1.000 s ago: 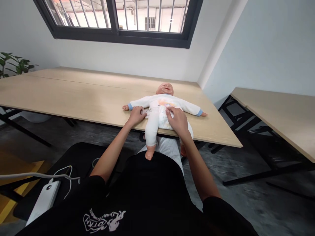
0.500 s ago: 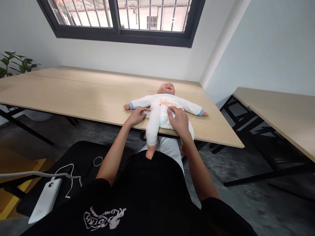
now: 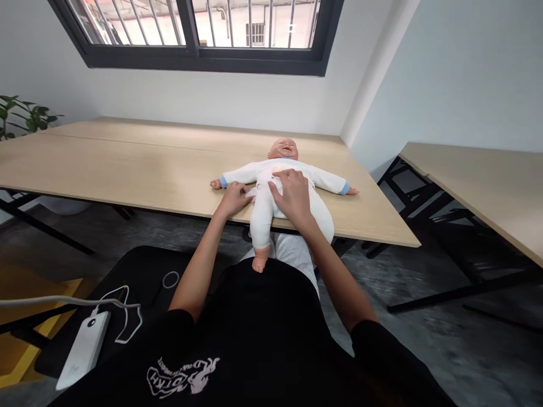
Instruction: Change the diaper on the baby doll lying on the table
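One doll (image 3: 263, 204), diaper (image 3: 279, 213), we judge, being fitted: right hand (image 3: 293, 195), fingers apart; left hand (image 3: 233, 199), pinch unclear; next, even tension wanted.

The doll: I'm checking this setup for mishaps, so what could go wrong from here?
The doll might slide off the table if tugged, since one foot hangs past its front edge. The thin white material by the left hand could tear if pulled hard. The right hand covers part of the doll's middle, so a fold there might go unnoticed.
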`<move>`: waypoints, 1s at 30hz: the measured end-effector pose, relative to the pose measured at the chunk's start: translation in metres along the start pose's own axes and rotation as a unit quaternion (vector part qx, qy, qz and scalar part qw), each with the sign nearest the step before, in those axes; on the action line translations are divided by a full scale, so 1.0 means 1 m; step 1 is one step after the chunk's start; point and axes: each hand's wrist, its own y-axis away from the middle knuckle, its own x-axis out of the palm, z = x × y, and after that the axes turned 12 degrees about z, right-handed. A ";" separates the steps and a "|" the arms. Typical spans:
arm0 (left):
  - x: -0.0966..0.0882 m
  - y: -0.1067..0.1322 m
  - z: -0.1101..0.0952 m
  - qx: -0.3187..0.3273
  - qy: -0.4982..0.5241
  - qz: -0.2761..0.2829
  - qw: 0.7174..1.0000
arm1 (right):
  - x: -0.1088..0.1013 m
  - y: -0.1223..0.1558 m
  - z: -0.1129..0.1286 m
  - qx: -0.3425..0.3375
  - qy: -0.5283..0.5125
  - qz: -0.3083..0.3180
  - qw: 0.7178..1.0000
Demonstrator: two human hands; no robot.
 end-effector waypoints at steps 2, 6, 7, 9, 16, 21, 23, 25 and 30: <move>-0.002 -0.001 0.001 0.013 0.010 0.005 1.000 | 0.000 -0.013 0.017 -0.054 0.012 0.031 0.998; -0.006 0.001 0.001 0.012 0.132 0.034 0.991 | 0.007 -0.037 0.040 -0.106 0.071 0.137 0.982; -0.006 0.002 0.001 0.009 0.172 0.029 0.985 | 0.008 -0.042 0.042 -0.096 0.080 0.169 0.978; -0.006 0.003 0.001 0.011 0.236 0.007 0.972 | 0.010 -0.048 0.043 -0.074 0.076 0.225 0.969; -0.004 0.002 0.001 0.022 0.309 0.001 0.951 | 0.019 -0.054 0.041 -0.045 0.083 0.250 0.964; -0.006 0.002 -0.004 0.002 0.340 0.008 0.940 | 0.028 -0.059 0.036 -0.029 0.047 0.237 0.970; -0.007 0.001 -0.005 -0.013 0.362 0.003 0.932 | 0.030 -0.059 0.033 -0.024 0.037 0.229 0.972; -0.007 0.000 -0.006 -0.023 0.376 0.001 0.926 | 0.031 -0.059 0.031 -0.019 0.030 0.222 0.974; -0.005 0.001 -0.002 -0.013 0.377 0.010 0.926 | 0.032 -0.058 0.030 -0.018 0.023 0.216 0.976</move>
